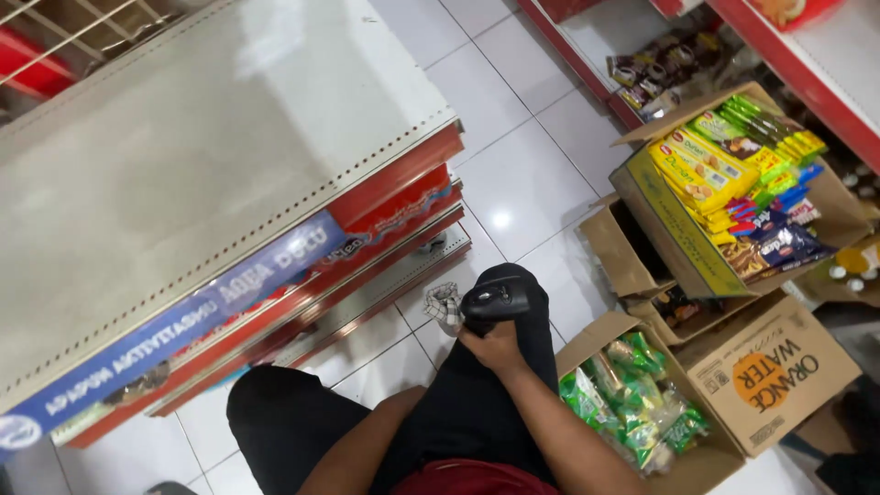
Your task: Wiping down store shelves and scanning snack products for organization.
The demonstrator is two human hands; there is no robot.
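My right hand (495,348) rests on my raised knee in black trousers (477,403), fingers closed around the lower end of a black handheld device (500,298) that looks like a scanner. A small checkered cloth (445,305) lies against the knee just left of the device. Of my left arm only the bare forearm (353,454) shows, low between my legs; its hand is hidden.
A grey shelf board (183,165) with red edges and a blue price strip fills the left. On the right stand open cardboard boxes: one of yellow, green and blue snack packs (724,174), one of green packets (632,403), and a closed box (770,367). The floor is white tile (513,183).
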